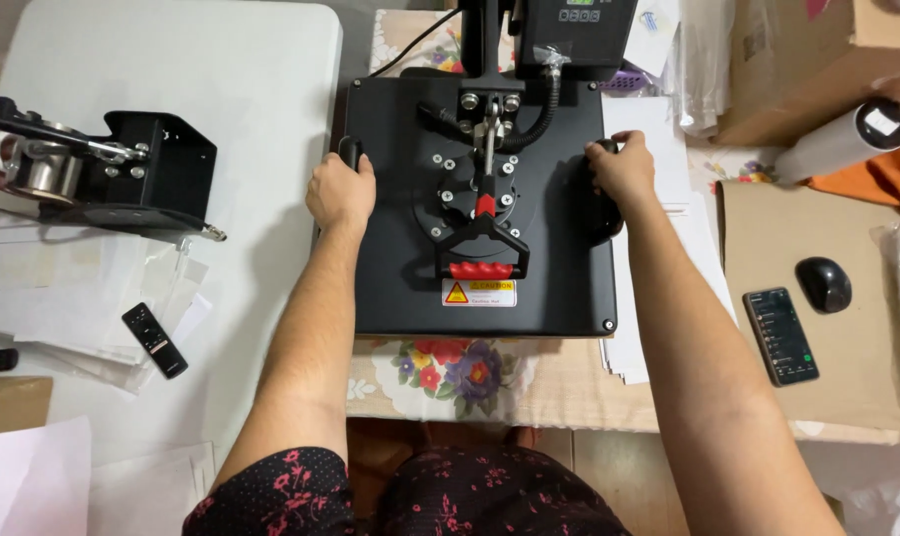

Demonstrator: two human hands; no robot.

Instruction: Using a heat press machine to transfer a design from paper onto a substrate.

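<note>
**Both Hands Grip the Heat Press Handles**

The left hand (339, 192) is clenched around the left handle (350, 152), and the right hand (623, 171) around the right handle (603, 203), of one black heat press (480, 199) sitting on the floral tablecloth (450, 367). Its top plate lies flat and closed; nothing pressed shows. Around it: one phone (780, 335), one mouse (824, 284), one remote (154, 340), and one smaller press (93, 169) to the left.

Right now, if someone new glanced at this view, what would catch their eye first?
The big black heat press fills the middle of the table, with the left hand and right hand each gripping a black handle on its sides. A smaller black press attachment sits on the white table to the left. To the right, a phone and a black mouse lie on brown cardboard.
</note>
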